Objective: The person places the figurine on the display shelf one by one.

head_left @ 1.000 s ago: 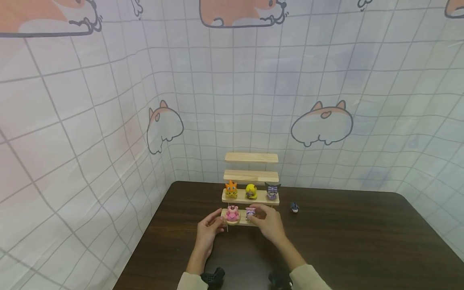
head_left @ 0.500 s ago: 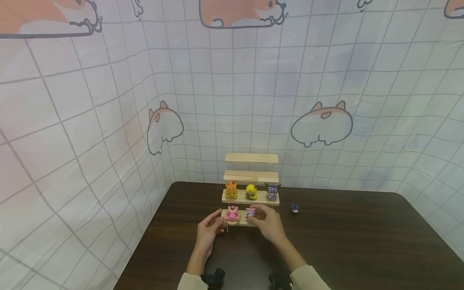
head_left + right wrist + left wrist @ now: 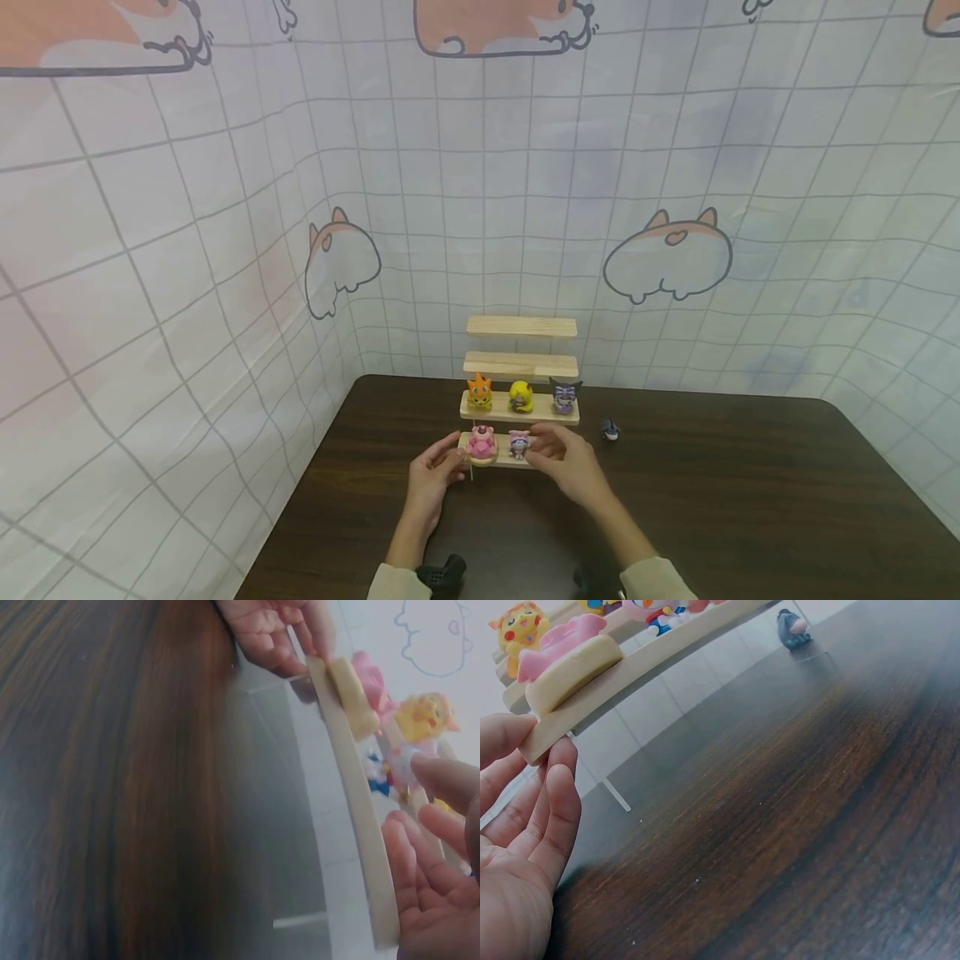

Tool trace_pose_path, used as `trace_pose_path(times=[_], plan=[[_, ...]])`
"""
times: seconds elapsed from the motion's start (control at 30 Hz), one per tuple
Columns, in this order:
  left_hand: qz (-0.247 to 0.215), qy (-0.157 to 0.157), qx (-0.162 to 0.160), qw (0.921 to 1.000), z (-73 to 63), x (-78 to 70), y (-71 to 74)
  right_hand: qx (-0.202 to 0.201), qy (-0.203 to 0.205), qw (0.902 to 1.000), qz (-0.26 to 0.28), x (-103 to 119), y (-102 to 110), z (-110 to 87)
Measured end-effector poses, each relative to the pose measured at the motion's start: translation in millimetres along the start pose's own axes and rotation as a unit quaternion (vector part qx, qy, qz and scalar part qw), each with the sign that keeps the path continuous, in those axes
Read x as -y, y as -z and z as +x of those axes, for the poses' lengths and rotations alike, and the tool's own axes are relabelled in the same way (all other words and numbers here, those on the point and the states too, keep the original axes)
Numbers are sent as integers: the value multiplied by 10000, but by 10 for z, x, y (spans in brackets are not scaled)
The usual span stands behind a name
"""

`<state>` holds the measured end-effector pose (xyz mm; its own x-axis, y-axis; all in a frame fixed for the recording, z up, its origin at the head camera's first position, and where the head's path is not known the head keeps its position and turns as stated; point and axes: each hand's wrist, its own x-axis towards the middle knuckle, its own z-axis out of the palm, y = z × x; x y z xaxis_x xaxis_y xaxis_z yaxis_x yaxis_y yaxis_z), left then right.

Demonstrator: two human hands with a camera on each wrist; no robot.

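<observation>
My left hand (image 3: pixel 429 477) pinches the left end of the lowest wooden shelf (image 3: pixel 577 720) between thumb and fingers. On that end sits a pink bear figurine (image 3: pixel 482 444) with a round, cream-coloured base. Beside it, mid-shelf, stands a small pink-and-white figurine (image 3: pixel 519 445) with blue on its body. My right hand (image 3: pixel 576 468) is just right of this figurine, thumb and fingers parted and holding nothing. In the right wrist view its thumb tip overlaps the small figurine (image 3: pixel 405 766), while its other fingers lie over the shelf's right end.
The second shelf (image 3: pixel 540 413) carries an orange figurine (image 3: pixel 479 392), a yellow one (image 3: pixel 521 397) and a purple one with black ears (image 3: pixel 564 398). Two bare shelves rise behind. A blue-grey figurine (image 3: pixel 611 430) stands on the dark table (image 3: pixel 720 483), right of the rack.
My right hand has let go of the small pink-and-white figurine and drawn slightly to the right, showing more of it. The left hand keeps its hold on the shelf end.
</observation>
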<state>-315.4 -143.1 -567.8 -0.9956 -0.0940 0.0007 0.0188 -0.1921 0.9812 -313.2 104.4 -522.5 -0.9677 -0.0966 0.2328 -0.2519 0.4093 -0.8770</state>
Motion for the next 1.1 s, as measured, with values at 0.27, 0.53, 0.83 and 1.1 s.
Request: trace_pose_path(times=[0.27, 0.53, 0.83, 1.1], plan=[[-6, -7, -42, 10000, -5, -7, 6, -67, -125, 9995, -274, -96, 270, -102], [-8, -14, -40, 10000, -10, -2, 9, -418, -380, 9970, -529, -297, 605, -182], [-1, 4, -26, 10000, 8, 3, 1, -710, -1056, 9898, -647, -636, 1011, -198], [45, 17, -27, 10000, 6, 12, 2, -546, -1483, 9860, -531, -825, 1154, -181]])
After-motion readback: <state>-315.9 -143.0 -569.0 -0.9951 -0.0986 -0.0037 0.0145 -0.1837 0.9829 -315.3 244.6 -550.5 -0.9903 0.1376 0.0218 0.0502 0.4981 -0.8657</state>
